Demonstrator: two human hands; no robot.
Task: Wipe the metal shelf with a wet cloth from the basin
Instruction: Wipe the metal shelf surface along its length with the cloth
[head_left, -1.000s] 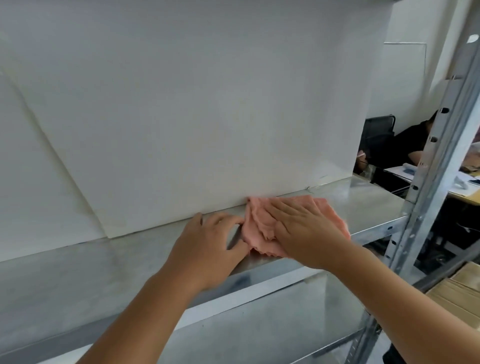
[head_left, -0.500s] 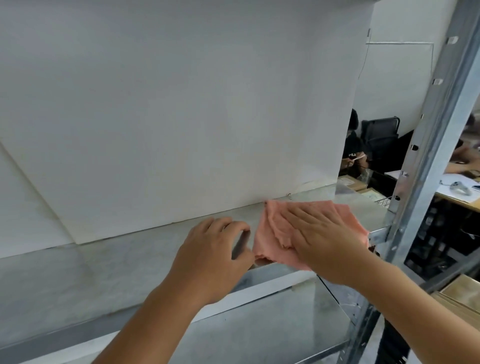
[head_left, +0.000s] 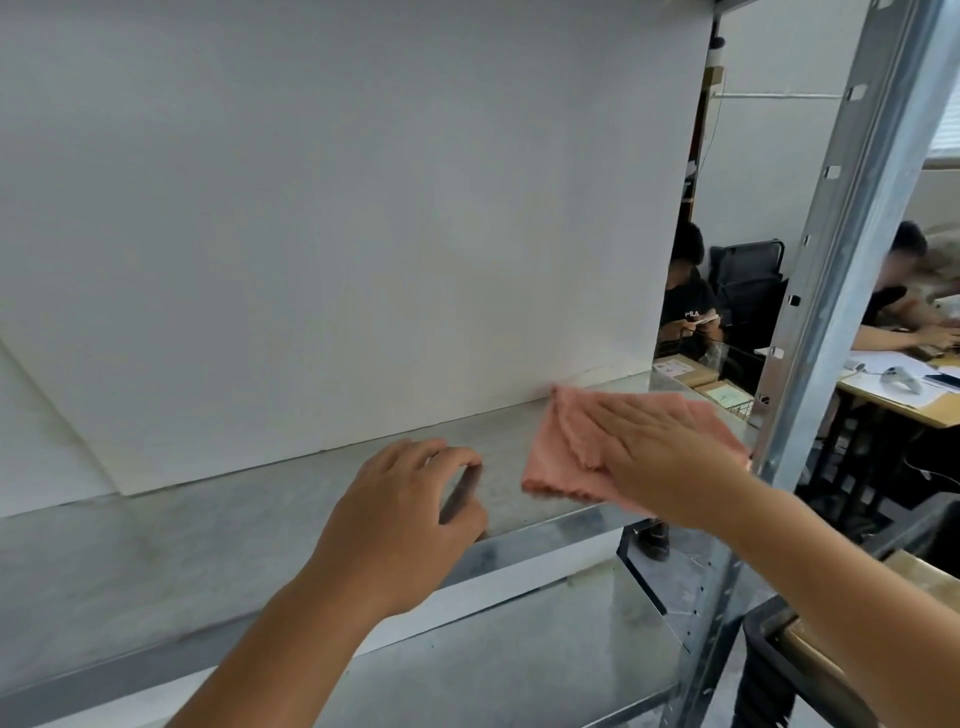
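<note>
A pink cloth (head_left: 563, 452) lies flat on the metal shelf (head_left: 208, 525), near the shelf's right end. My right hand (head_left: 670, 457) presses down on the cloth with the fingers spread flat. My left hand (head_left: 405, 514) rests on the shelf's front edge to the left of the cloth, fingers curled over the surface and holding nothing. A gap of bare metal separates the left hand from the cloth. No basin is in view.
A white board (head_left: 337, 218) stands against the back of the shelf. The slotted metal upright (head_left: 852, 249) rises just right of the cloth. A lower shelf (head_left: 519, 660) lies below. People sit at a desk (head_left: 893, 395) behind the rack.
My right hand has slid the pink cloth to the right along the shelf, toward the upright. The gap between the cloth and my left hand has widened.
</note>
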